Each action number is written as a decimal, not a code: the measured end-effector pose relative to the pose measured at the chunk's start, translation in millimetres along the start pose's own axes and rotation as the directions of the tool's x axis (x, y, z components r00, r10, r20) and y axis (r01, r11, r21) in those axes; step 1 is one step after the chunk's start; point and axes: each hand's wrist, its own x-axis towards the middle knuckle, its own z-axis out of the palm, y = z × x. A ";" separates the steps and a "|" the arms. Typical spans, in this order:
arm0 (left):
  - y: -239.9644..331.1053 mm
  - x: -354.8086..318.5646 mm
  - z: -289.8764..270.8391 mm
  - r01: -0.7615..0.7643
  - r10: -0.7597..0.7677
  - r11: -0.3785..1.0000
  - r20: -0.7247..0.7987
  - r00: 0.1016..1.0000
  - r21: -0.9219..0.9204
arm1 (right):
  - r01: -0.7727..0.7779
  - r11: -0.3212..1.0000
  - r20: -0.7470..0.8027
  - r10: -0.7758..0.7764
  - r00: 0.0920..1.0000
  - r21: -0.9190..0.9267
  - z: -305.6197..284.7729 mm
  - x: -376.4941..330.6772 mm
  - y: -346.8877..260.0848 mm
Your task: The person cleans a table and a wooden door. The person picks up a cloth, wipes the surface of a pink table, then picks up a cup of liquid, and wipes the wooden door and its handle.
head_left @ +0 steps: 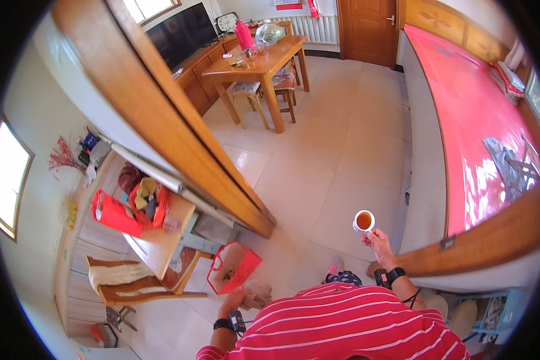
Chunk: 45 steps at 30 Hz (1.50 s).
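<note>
A white cup [363, 222] holding orange-brown liquid is in my right hand [378, 242], out ahead of my body on the right. The fingers close on the cup's near side, and the cup looks upright. My left hand [237, 298] is low at my left side, beside a beige, crumpled cloth-like thing [258, 294]. Whether the hand grips it or only overlaps it, I cannot tell; the fingers do not show clearly. A red bag [245, 267] stands on the floor just beyond that hand.
A wooden door frame [234, 201] rises on the left, another wooden edge [492, 258] on the right. Ahead are a dining table [282, 55] with a pink flask [244, 36], stools, and a pink-topped platform [444, 120]. A wooden chair [132, 291] stands by the left table [171, 231].
</note>
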 end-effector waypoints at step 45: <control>464.9 809.7 -351.7 -0.116 -0.329 0.707 -0.469 0.819 -0.698 | 0.004 0.979 0.431 0.085 0.898 -0.202 154.3 1052.2 -382.8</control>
